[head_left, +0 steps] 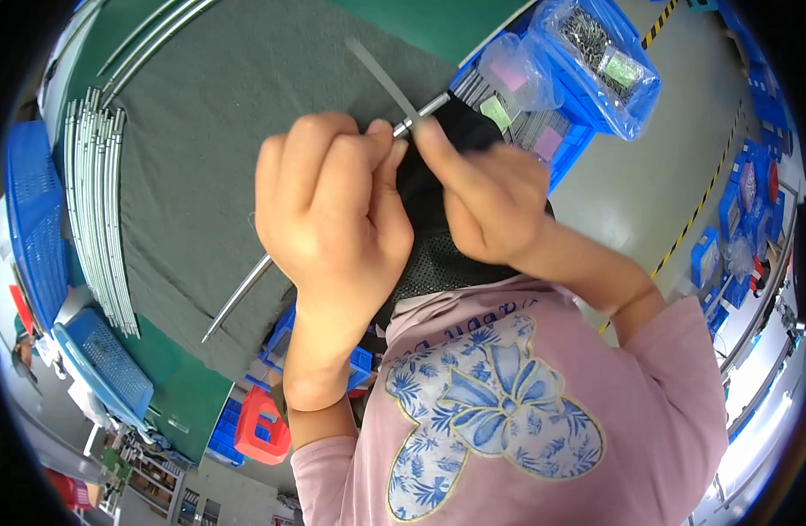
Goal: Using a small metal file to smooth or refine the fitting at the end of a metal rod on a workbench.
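Note:
My left hand [333, 197] is closed round a thin, shiny metal rod [245, 289], which slants from the lower left up to the right. The rod's upper end shows beyond my fingers, between the two hands. My right hand [490, 197] is closed, thumb stretched along the top, on a narrow flat grey metal strip [381, 77]. That strip crosses the rod near its upper end and is slightly blurred. Whether it is a file or a blade I cannot make out. Under both hands lies a dark grey cloth [192, 175].
A bundle of metal rods [96, 219] lies at the left, with a few more rods [153, 44] at the far left. Blue baskets [105, 359] stand beyond the table's left side. At the upper right are a blue bin of small metal parts [596, 53] and a red holder [262, 430] lower left.

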Tool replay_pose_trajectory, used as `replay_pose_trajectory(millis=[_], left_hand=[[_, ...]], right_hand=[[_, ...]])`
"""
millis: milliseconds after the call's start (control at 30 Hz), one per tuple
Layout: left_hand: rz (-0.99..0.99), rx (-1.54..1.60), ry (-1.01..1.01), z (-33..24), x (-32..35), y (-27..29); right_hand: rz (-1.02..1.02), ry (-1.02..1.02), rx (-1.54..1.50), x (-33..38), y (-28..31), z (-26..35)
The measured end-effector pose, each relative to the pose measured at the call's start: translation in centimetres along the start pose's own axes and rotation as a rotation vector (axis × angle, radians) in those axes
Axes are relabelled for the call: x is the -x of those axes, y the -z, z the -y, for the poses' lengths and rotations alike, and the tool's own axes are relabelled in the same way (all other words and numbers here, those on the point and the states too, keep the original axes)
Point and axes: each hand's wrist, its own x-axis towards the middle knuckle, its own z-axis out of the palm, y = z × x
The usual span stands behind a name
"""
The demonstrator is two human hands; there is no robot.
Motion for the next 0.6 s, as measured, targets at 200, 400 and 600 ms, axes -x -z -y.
replay_pose_trajectory(millis=[200, 400, 600], left_hand=[[0.022, -0.014, 0.007, -0.1, -0.1, 0.1], [0.038, -0.004, 0.016, 0.1, 0.2, 0.1], [0.095, -0.028, 0.07, -0.4, 0.1, 0.7]], right_hand=[[-0.028, -0.05, 0.073, -1.9, 0.0, 0.3], [0.194, -0.105, 0.02, 2.5, 3.7, 0.6], [-0.204, -0.571, -0.506, 1.5, 1.8, -1.2]])
